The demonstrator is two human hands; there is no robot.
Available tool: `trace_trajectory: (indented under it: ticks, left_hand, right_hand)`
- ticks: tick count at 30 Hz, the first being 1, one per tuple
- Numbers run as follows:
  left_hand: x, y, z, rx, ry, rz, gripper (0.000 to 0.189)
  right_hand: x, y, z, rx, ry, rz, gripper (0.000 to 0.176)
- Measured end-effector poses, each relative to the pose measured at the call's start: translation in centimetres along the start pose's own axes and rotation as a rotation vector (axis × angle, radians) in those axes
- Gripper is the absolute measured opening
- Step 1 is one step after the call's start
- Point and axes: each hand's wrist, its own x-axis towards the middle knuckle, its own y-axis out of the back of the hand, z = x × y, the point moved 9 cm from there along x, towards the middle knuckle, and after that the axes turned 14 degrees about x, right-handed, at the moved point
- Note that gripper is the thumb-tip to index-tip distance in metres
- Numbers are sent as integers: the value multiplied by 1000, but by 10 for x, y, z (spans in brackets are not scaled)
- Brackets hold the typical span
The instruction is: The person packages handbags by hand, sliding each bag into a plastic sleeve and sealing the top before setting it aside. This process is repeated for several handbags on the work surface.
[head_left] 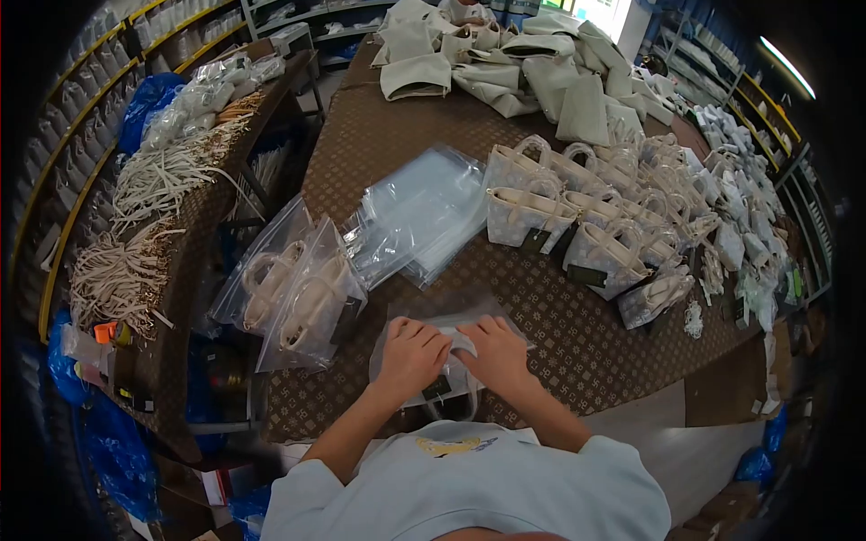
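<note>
Gripping a pale handbag at the near edge of the brown patterned desk, with the left hand and right hand close together on top of it. Bent inward at the fingers, almost closed, with thumbs nearly meeting over a pale fold of the handbag; cannot tell how much plastic to count in that grip. Lying mostly on the body side of the fingers, between the wrists, with a dark tag and a handle loop showing below the hands. Edged beyond the fingers and at either side by clear plastic. Flanked near on the left by two bagged handbags. Faced across the desk by a stack of clear bags, and to the right by rows of handbags. Backed at the far side by a heap of pale pouches.
</note>
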Motion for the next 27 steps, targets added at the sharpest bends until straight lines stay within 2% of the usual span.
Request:
trace_trajectory:
  ticks: [2,3,5,6,8,11,15,17,19,21,22,23,24,25,26,27]
  left_hand:
    - [2,2,5,-8,-54,-25,9]
    - [2,2,-2,3,-51,-15,9]
    - [-12,-13,-19,140,-35,-190,8]
    - [-17,-13,-23,139,-32,-192,8]
    - [-19,-7,-32,151,-58,-151,4]
    - [-28,-3,-76,330,51,-251,2]
    - [-36,-12,-114,391,184,-288,5]
    - [-38,-36,-138,490,354,-516,10]
    - [-13,30,-128,228,542,64,18]
    - [-20,56,-113,-1,524,348,24]
    - [-28,41,-112,3,545,311,24]
    - [-50,0,-130,-167,785,139,25]
    - [-79,-43,-143,-336,1017,-31,25]
    - [-96,-69,-149,-334,1029,-50,25]
    - [-137,-112,-162,-671,1361,7,27]
    - [-170,-152,-162,-1021,1671,85,28]
  right_hand:
    - [1,-26,22,-112,70,-165,7]
    - [6,-23,26,-111,85,-162,7]
    - [5,-23,26,-127,110,-261,5]
    - [6,-18,29,-127,109,-264,5]
    - [10,-21,41,-308,114,-408,4]
    - [26,8,72,-482,24,-411,6]
    - [41,23,108,-480,-8,-315,8]
    - [52,23,112,-633,-90,-195,15]
    - [59,55,89,-450,-18,148,24]
    - [52,66,85,-215,-56,258,27]
    - [45,47,115,-1,-226,170,31]
    - [39,29,130,7,-248,148,31]
    - [23,-7,170,429,-556,47,32]
    - [-4,-48,194,850,-857,-54,33]
    - [-20,-75,201,1088,-967,29,33]
    - [-23,-89,207,1088,-968,27,33]
